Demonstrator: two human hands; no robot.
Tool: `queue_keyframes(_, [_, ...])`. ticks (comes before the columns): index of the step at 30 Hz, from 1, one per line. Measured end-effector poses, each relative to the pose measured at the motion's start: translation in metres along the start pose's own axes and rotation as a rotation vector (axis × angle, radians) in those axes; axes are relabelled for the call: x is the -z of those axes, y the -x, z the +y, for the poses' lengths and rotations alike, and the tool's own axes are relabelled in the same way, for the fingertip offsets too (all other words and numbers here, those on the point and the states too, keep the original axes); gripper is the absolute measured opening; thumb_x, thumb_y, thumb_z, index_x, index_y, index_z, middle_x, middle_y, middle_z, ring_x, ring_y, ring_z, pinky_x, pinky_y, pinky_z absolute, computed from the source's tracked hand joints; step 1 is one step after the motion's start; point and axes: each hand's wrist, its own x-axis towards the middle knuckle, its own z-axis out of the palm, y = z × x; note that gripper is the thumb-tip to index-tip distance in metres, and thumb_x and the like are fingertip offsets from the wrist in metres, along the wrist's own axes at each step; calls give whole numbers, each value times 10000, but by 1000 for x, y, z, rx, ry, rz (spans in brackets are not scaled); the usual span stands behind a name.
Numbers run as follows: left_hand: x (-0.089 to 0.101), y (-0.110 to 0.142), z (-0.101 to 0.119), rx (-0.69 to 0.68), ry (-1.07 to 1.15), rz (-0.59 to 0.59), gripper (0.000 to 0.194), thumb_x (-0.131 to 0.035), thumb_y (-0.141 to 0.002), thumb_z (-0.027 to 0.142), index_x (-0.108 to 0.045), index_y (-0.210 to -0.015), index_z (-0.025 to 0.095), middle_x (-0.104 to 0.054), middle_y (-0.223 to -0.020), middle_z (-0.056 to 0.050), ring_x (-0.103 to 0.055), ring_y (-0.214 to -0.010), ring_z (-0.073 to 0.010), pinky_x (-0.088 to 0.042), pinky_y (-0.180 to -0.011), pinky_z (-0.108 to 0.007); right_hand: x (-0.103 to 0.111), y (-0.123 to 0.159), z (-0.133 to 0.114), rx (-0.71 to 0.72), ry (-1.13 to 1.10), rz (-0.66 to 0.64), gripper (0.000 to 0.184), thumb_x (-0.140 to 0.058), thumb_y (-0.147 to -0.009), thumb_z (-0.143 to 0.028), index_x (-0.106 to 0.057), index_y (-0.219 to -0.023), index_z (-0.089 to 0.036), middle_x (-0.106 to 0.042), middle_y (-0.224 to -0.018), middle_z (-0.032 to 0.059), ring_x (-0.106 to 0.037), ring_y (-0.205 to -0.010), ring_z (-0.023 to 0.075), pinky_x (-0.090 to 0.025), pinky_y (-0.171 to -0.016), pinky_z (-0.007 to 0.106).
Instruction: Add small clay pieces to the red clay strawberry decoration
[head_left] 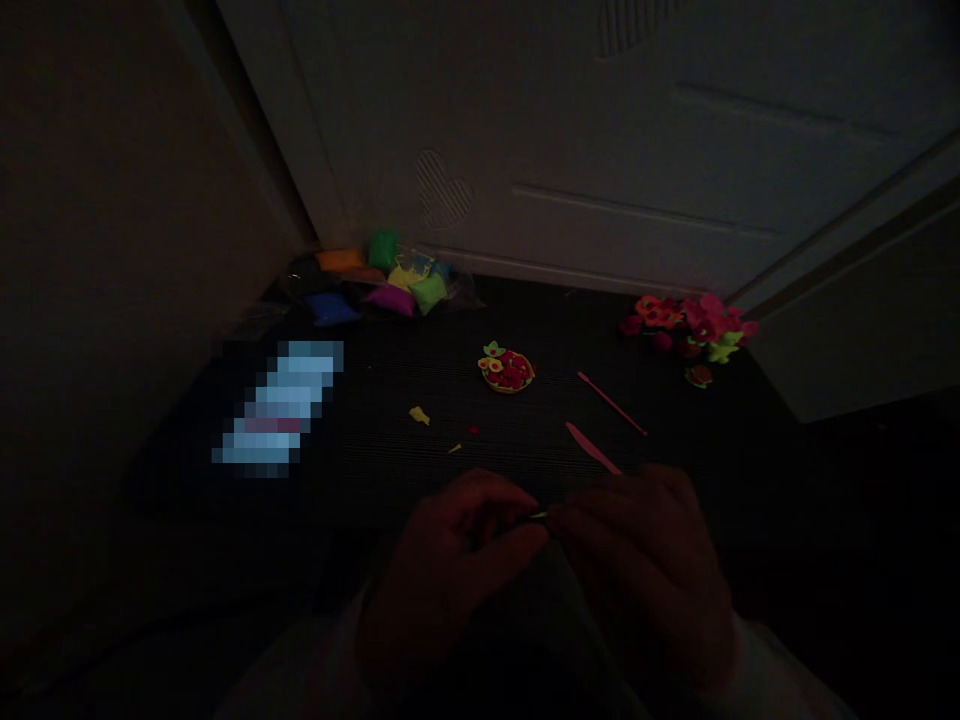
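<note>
Close to the front edge of the dark table, my left hand (457, 560) pinches a small pale green piece of modelling clay (539, 515) between thumb and forefinger. My right hand (652, 560) meets it from the other side, its fingers pressed together at the same piece. Just beyond the right fingers lies a pink plastic clay knife (591, 448), partly hidden by that hand. A thin pink modelling stick (611, 402) rests past the knife. Farther off sits a little yellow-rimmed bowl (508, 371) filled with red bits, with green and pale pieces at its left rim.
Scraps lie on the table: a yellow lump (419, 415), a thin yellow sliver (454, 449) and a red dot (473, 430). Bagged coloured clay packs (394, 298) are back left, a lit pixelated screen (281, 410) left, and bright flower shapes (701, 322) back right, before a white door (480, 120).
</note>
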Motion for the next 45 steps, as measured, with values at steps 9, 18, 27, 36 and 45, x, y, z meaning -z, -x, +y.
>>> queue_keyframes(9, [-5,10,-1,-413,-160,165,127,-616,-681,99,-645,-704,220,-631,-709,40,-593,-634,-76,-462,-559,-149,9,6,-11,-145,-93,159,178,-591,-731,-122,-593,-899,-184,-633,-726,18,-562,-682,146,-430,-627,333])
queue_keyframes(18, [-12,17,1,-799,-303,313,105,-589,-691,71,-621,-747,154,-610,-692,-12,-575,-682,-95,-506,-599,-165,-13,9,-48,-963,-892,245,177,-614,-697,-139,-665,-756,-298,-664,-670,-42,-614,-600,101,-484,-536,172])
queue_keyframes(27, [-8,18,2,-803,-372,222,103,-579,-689,72,-645,-730,140,-618,-659,-25,-579,-655,-106,-512,-568,-185,-12,10,-45,-1186,-1162,191,18,-672,-664,-264,-664,-648,-269,-619,-596,-42,-549,-559,78,-453,-527,153])
queue_keyframes(36, [-8,20,0,-773,-409,253,112,-573,-694,65,-641,-732,146,-616,-673,-14,-566,-660,-96,-499,-567,-169,-12,5,-45,-1229,-1170,196,19,-675,-645,-241,-658,-649,-234,-635,-593,-21,-578,-549,101,-477,-510,173])
queue_keyframes(45, [-6,19,2,-741,-459,215,117,-590,-677,76,-641,-724,170,-627,-671,-7,-585,-651,-107,-513,-565,-184,-8,4,-41,-1154,-1044,113,16,-633,-692,-242,-648,-689,-241,-648,-619,-22,-590,-565,110,-485,-507,184])
